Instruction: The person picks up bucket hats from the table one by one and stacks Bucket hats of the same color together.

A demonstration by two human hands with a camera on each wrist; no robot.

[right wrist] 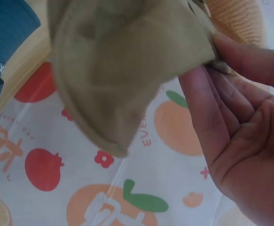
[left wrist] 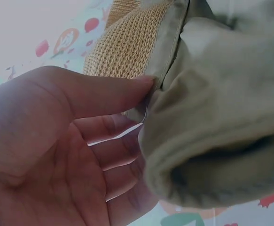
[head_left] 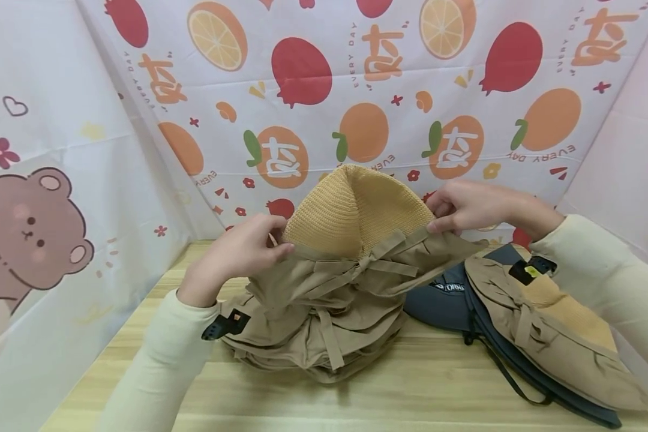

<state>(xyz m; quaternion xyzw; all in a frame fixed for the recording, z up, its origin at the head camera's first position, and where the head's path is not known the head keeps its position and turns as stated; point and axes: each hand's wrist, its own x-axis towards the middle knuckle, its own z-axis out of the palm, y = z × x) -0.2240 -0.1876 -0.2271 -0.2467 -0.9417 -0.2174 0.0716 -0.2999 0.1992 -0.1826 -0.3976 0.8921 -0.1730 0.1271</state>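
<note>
A sun hat (head_left: pixel 332 210) with a yellow knit crown and a khaki cloth brim is held up between both hands, a bow tied at the front of its band. My left hand (head_left: pixel 237 249) pinches the band on the left, thumb on the outside in the left wrist view, where the brim (left wrist: pixel 212 108) hangs past the fingers. On the opposite side my right hand (head_left: pixel 467 210) pinches the band between thumb and fingers. In the right wrist view the brim (right wrist: pixel 113 70) droops from that grip. Directly below lies a stack of khaki hats (head_left: pixel 324 345), partly covered by the raised one.
At the right of the wooden table (head_left: pixel 237 396) lies another khaki hat (head_left: pixel 497 282) with a yellow crown, on top of dark blue hats (head_left: pixel 443 318) with a black cord (head_left: pixel 510 375). A fruit-printed cloth (head_left: pixel 313 132) hangs behind the table.
</note>
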